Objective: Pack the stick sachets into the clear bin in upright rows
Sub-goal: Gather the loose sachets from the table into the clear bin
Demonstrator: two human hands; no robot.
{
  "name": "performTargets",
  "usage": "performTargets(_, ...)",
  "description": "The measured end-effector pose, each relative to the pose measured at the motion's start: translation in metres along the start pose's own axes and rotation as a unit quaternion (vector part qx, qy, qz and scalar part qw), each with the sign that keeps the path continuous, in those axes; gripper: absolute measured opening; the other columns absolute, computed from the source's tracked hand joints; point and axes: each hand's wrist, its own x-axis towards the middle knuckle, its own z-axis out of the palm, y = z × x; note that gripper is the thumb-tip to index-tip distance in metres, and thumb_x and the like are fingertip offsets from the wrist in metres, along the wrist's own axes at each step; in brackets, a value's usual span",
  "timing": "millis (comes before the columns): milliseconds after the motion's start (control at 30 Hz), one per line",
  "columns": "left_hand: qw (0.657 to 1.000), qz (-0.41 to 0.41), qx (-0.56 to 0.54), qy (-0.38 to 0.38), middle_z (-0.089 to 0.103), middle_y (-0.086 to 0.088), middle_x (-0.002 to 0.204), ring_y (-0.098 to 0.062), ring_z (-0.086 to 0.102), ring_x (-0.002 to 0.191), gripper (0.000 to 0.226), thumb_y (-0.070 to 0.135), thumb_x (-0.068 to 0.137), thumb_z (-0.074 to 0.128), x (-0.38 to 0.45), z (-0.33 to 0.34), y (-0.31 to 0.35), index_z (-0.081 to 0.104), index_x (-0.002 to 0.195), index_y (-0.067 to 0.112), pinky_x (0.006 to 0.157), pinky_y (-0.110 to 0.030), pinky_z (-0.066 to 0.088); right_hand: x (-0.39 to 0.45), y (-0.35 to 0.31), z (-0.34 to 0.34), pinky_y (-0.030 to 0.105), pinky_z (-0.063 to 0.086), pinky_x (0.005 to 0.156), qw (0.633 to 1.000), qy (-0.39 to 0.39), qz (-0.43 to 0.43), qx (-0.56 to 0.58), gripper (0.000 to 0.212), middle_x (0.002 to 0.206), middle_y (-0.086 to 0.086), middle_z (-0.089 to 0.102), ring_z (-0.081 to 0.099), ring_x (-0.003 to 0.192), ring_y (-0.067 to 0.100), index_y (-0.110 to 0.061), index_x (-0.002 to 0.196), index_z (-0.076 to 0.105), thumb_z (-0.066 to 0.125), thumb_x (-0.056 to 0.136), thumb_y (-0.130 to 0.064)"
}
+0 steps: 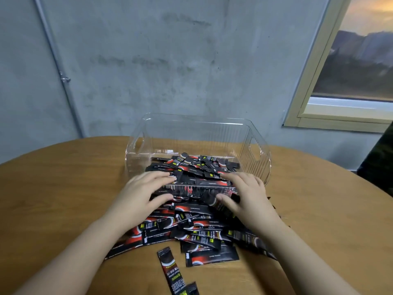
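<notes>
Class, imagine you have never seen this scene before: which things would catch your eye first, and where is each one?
First, the heap of black-and-red sachets spread over the near middle of the round wooden table, some already lying jumbled in the clear bin just behind. Next, the left hand and right hand, which clasp a bundle of sachets at the bin's near wall.

Both hands, left hand (143, 189) and right hand (244, 191), clasp a sachet bundle (197, 189) at the clear bin (258, 152) rim.
</notes>
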Motion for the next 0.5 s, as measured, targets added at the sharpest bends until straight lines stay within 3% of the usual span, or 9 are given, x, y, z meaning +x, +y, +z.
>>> performTargets(67,1.000,0.009,-0.021,-0.011,0.032,0.037,0.135,0.005,0.033,0.129,0.068,0.087,0.075,0.018,-0.019,0.000,-0.003,0.041,0.129,0.054,0.110,-0.030,0.025,-0.022,0.005,0.000,0.035,0.030,0.098,1.000,0.002,-0.021,0.006,0.062,0.122,-0.010,0.054,0.043,0.116,0.010,-0.033,0.127,0.046,0.035,0.082,-0.075)
performTargets(133,0.999,0.004,-0.029,-0.039,0.026,0.044,0.134,0.008,0.028,0.131,0.061,0.090,0.072,0.024,-0.037,0.000,-0.008,0.036,0.125,0.063,0.111,-0.025,0.019,-0.040,0.011,-0.004,0.036,0.029,0.099,0.999,-0.046,-0.021,0.000,0.070,0.129,-0.016,0.046,0.034,0.122,0.006,-0.041,0.130,0.037,0.032,0.075,-0.084)
performTargets(233,0.993,-0.022,-0.009,-0.114,0.007,0.045,0.140,0.013,0.005,0.137,0.074,0.096,0.060,0.031,-0.058,-0.001,-0.014,0.024,0.127,0.067,0.112,-0.017,-0.005,-0.062,0.022,-0.008,0.033,0.012,0.112,0.988,-0.153,0.022,-0.018,0.099,0.144,-0.026,0.017,0.008,0.137,-0.001,-0.048,0.141,0.016,0.027,0.056,-0.099)
performTargets(367,0.981,-0.047,0.064,-0.177,-0.029,0.036,0.143,0.009,-0.034,0.133,0.099,0.095,0.055,0.041,-0.068,0.011,-0.013,-0.006,0.136,0.062,0.111,-0.030,-0.022,-0.072,0.024,-0.001,0.042,-0.003,0.118,0.979,-0.195,0.058,-0.026,0.114,0.150,-0.027,-0.008,-0.015,0.142,0.002,-0.050,0.140,-0.003,0.028,0.045,-0.103)
performTargets(500,0.977,-0.057,0.078,-0.188,-0.043,0.030,0.139,0.001,-0.045,0.128,0.107,0.094,0.057,0.040,-0.063,0.023,-0.005,-0.024,0.135,0.058,0.112,-0.038,-0.023,-0.073,0.016,0.007,0.042,-0.012,0.117,0.972,-0.220,0.069,-0.042,0.112,0.150,-0.027,-0.021,-0.027,0.140,0.004,-0.053,0.135,-0.021,0.015,0.042,-0.105)
